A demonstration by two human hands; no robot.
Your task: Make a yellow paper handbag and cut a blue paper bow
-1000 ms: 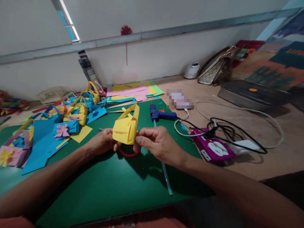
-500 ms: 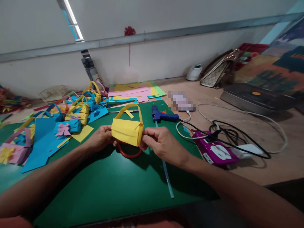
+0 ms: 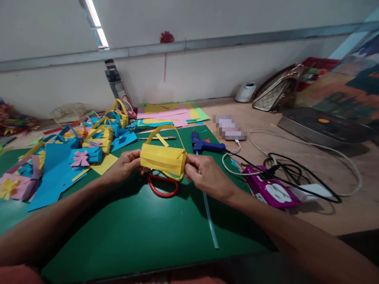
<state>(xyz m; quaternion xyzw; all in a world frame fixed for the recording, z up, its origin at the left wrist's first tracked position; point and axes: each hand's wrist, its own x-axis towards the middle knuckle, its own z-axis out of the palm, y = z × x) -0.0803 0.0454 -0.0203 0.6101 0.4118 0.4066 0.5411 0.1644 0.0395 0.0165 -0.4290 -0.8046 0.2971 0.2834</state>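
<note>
A small yellow paper handbag (image 3: 162,157) with a looped strip handle is held up between both hands above the green mat (image 3: 130,232). My left hand (image 3: 130,163) pinches its left end. At the right end, the fingers of my right hand (image 3: 204,173) grip the bag's edge. Scissors with red and yellow handles (image 3: 162,193) lie below the bag, partly hidden by it. Behind the bag rests a thin cutter knife (image 3: 170,138), with a yellow paper strip (image 3: 162,140) by it. A blue glue gun (image 3: 207,145) with a clear glue stick (image 3: 210,221) lies near my right hand.
Several finished paper bags (image 3: 99,138) and a blue paper sheet (image 3: 55,173) occupy the left. Coloured paper sheets (image 3: 174,112) are stacked at the back. On the right are a purple power strip (image 3: 272,189), tangled cables, a blurred phone (image 3: 229,128) and a dark-lidded container (image 3: 322,124).
The yellow bag has turned and shifted slightly to the right, and its front looks wider. My right hand moved right with it. More of the scissors shows. The view has shifted slightly.
</note>
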